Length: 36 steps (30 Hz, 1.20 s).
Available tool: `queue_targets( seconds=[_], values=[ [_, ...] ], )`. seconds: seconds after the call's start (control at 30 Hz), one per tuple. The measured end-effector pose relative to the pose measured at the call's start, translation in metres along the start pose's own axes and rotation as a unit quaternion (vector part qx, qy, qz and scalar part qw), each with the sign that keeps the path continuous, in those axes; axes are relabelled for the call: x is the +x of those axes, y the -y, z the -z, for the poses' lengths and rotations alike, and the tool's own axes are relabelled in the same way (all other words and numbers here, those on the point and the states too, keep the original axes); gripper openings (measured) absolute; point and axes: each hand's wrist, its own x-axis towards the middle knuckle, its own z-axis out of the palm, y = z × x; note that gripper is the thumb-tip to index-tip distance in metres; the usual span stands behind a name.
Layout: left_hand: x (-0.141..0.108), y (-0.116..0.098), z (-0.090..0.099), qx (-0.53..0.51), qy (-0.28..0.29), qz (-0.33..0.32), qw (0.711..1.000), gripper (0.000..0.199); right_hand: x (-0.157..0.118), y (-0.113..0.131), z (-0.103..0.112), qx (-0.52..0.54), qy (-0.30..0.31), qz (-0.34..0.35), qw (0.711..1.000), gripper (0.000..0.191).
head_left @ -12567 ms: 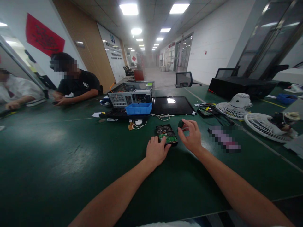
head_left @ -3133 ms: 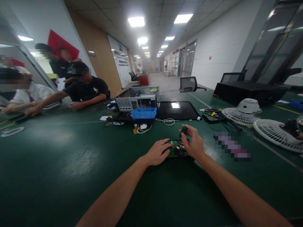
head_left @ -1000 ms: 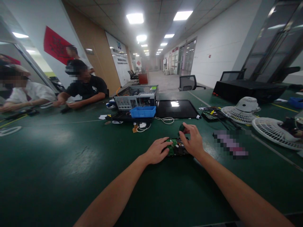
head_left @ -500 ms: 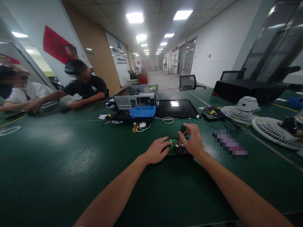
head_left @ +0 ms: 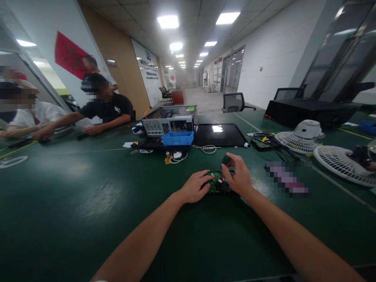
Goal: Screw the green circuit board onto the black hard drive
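A black open casing (head_left: 221, 192) lies flat on the green table, with a green circuit board (head_left: 212, 185) and small wired parts inside. My left hand (head_left: 194, 187) grips its left end, fingers over the board and thumb at the near side. Over the right part of the casing, my right hand (head_left: 239, 174) is closed on what looks like a screwdriver (head_left: 225, 159). Only its dark green rounded handle shows; the lower end is hidden behind my fingers.
Beyond stand an opened computer case (head_left: 167, 126), a blue bin (head_left: 178, 138) and a flat black screen (head_left: 220, 135). White fan parts (head_left: 299, 137) and a pixelated pinkish object (head_left: 286, 178) lie right. Several people sit or stand at left, one in a black shirt (head_left: 107, 109).
The screwdriver handle has tilted slightly in my right fingers. My left hand keeps its place on the casing. The whole view has shifted very slightly.
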Motion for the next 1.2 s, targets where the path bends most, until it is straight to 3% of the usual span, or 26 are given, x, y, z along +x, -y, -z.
queue_targets(
  seconds=[0.13,0.4,0.67,0.8,1.0,1.2],
  values=[
    [0.0011,0.0029,-0.0045,0.001,-0.017,-0.007,1.000,0.046,-0.0022,0.0004,-0.0044,0.048,-0.004,-0.021,0.999,0.048],
    [0.0004,0.0042,-0.0045,0.000,-0.006,0.005,1.000,0.047,-0.0017,-0.0039,-0.0022,-0.016,-0.033,-0.002,0.999,0.048],
    [0.0009,0.0012,-0.0038,-0.002,-0.012,-0.002,1.000,0.047,-0.0029,-0.0077,-0.0058,0.046,-0.038,-0.014,0.998,0.051],
    [0.0007,0.0002,-0.0032,0.002,-0.012,-0.002,1.000,0.047,-0.0017,-0.0059,-0.0043,0.017,-0.049,0.000,0.999,0.048],
    [0.0005,0.0008,-0.0033,-0.003,-0.009,0.008,1.000,0.046,0.0021,-0.0014,0.0029,-0.015,-0.021,0.014,1.000,0.047],
    [0.0013,0.0042,-0.0088,0.004,-0.019,-0.004,1.000,0.046,-0.0032,-0.0057,-0.0027,0.048,-0.031,-0.016,0.998,0.047]
  ],
)
